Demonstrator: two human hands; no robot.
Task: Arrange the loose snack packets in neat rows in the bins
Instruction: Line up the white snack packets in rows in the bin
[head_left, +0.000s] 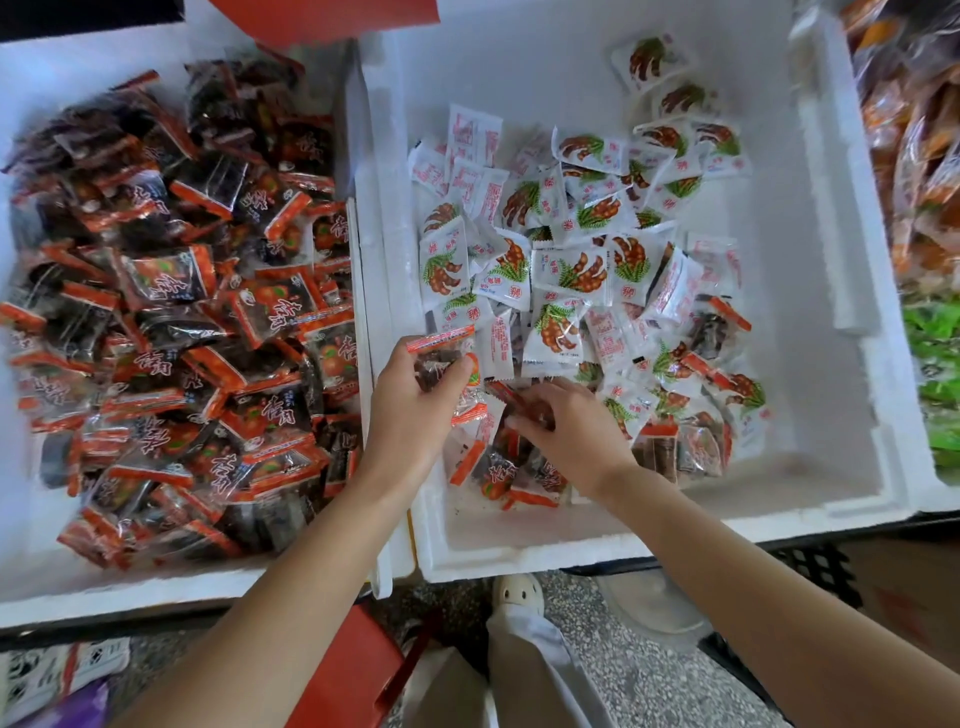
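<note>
The left hand grips a dark packet with orange-red ends, fingers and thumb curled round it. It holds the packet just above the near left corner of the middle bin, close to the wall shared with the left bin.

The right hand is just beside it, lower in the same bin. Its fingers bend down into a small heap of dark packets at the bin's front. The fingertips touch one of them, but blur hides whether they pinch it.

Beyond both hands, white packets printed with brown pods and green leaves lie in a loose jumble across the middle bin, overlapping at all angles. A few more dark ones sit among them to the right of the right hand.

The left bin is heaped with the same dark kind, also unsorted.

At the far right edge are orange packets and, nearer, green packets. Below the bins a light shoe stands on the speckled floor.
</note>
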